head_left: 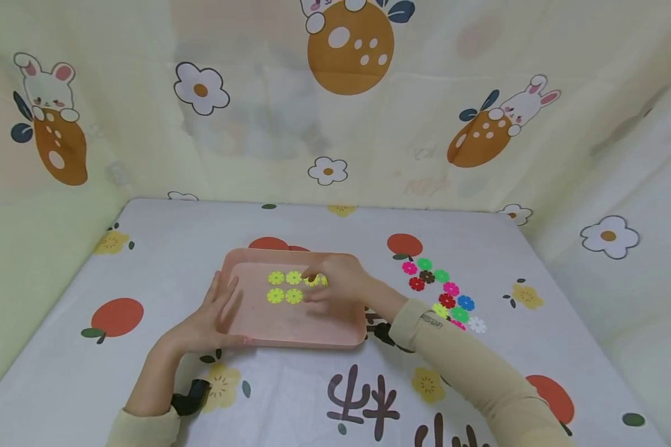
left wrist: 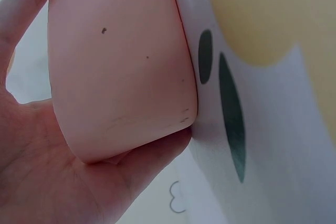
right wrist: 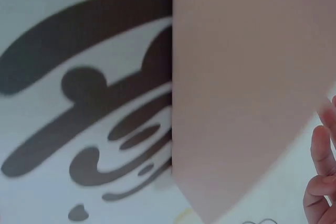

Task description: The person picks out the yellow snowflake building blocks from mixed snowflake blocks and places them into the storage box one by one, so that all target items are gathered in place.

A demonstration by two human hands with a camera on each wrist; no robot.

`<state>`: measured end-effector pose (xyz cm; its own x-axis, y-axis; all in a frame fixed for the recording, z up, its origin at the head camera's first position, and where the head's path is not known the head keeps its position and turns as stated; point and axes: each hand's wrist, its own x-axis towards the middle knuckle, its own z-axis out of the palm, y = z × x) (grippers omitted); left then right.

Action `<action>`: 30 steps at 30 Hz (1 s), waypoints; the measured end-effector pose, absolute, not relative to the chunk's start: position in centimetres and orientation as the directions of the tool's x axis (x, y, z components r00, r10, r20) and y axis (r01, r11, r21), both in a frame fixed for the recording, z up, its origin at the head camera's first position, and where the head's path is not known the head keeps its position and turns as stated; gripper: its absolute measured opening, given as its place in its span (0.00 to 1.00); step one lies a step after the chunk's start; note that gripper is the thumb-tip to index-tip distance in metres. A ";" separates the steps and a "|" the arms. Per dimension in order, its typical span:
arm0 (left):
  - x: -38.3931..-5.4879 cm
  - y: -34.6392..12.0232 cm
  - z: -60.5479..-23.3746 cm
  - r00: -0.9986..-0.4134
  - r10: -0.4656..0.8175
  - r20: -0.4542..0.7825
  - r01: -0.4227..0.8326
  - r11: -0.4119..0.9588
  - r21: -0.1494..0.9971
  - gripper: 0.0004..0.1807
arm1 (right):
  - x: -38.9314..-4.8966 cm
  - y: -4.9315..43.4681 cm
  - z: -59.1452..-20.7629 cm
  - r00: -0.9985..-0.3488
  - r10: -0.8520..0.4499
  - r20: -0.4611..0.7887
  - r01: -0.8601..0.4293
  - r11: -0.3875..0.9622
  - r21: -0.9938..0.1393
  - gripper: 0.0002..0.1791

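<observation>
A shallow pink tray (head_left: 246,320) lies on the cloth-covered table, with several yellow flower-shaped discs (head_left: 294,296) laid in two rows inside. My left hand (head_left: 198,323) grips the tray's left end, its thumb along the near side and fingers over the left rim. In the left wrist view the pink tray wall (left wrist: 121,72) sits between thumb and fingers. Over the tray, my right hand (head_left: 338,282) has bent fingers down at the upper-row discs, partly covering them. Whether it pinches one is hidden. The right wrist view catches bent fingers (right wrist: 320,177) past the tray wall (right wrist: 247,77).
To the tray's right lies a loose scatter of colored flower discs (head_left: 447,300) in pink, green, red, blue, white and brown. The right forearm (head_left: 470,366) passes close by them. A printed curtain (head_left: 257,136) stands behind the table.
</observation>
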<state>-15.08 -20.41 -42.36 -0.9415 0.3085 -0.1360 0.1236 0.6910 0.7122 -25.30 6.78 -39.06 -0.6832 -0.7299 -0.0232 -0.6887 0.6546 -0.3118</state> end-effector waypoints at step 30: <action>-15.1 -20.4 -42.2 -0.942 0.308 -0.132 0.127 0.693 0.710 0.63 | -22.4 16.0 -35.1 -0.772 -0.635 0.033 -0.588 0.695 -0.414 0.26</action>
<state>-15.08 -20.39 -42.17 -0.9423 0.3077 -0.1321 0.1268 0.6932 0.7095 -22.40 16.00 -35.10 -0.7722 -0.6346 0.0326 -0.5884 0.6947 -0.4137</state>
